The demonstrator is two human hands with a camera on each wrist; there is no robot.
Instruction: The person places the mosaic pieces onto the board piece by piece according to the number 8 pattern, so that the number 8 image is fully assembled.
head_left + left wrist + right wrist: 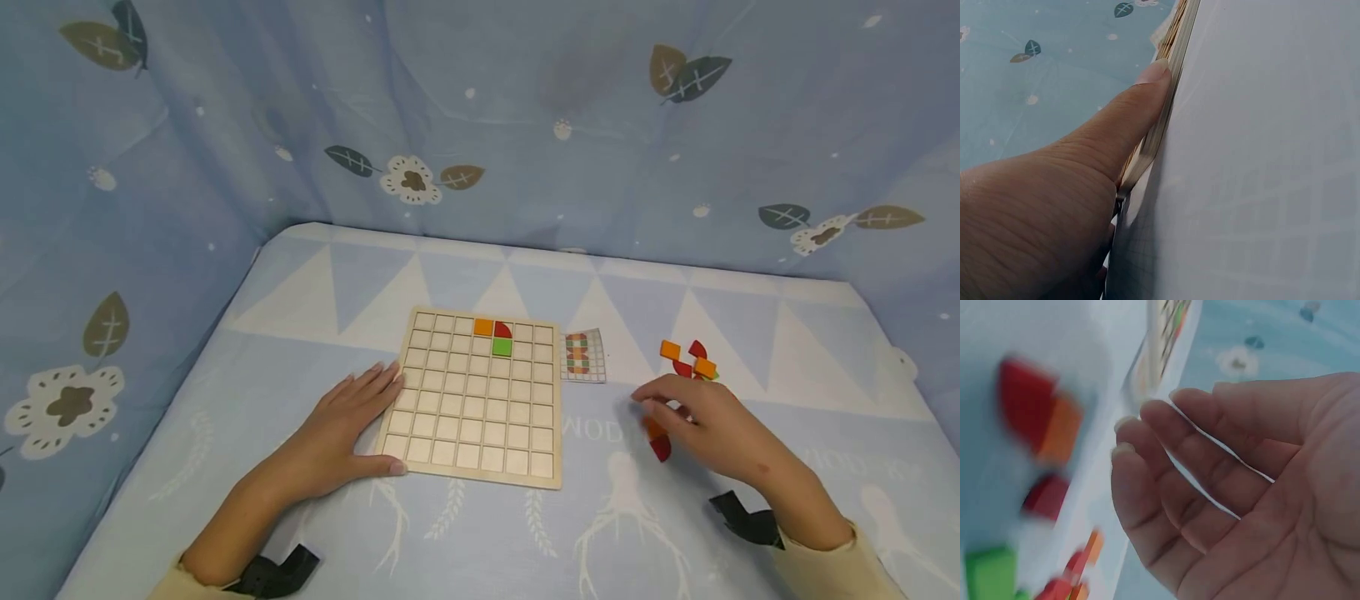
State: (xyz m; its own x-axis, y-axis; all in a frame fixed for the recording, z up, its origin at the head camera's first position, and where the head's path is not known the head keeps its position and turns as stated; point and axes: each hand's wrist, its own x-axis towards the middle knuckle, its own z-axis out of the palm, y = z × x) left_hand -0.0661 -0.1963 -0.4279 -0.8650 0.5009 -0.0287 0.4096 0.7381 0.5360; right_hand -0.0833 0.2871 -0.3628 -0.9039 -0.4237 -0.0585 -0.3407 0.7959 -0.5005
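A wooden grid board [471,408] lies on the table. Near its far edge sit an orange square [483,327], a red quarter-circle [503,331] and a green square [502,347]. My left hand [341,437] rests at the board's left side, fingertips on that edge and thumb along the near corner. To the right, my right hand [705,421] hovers over loose pieces, its fingers loosely bent with nothing visible between them. Beneath it lie a red piece [661,449] and an orange piece [654,428]. The right wrist view also shows a green block [991,575].
A small pattern card [592,358] with a coloured grid design lies against the board's right edge. Beyond my right hand are more loose pieces, among them an orange square [671,350] and a red quarter-circle [697,348]. Blue patterned cloth [525,125] hangs behind the table.
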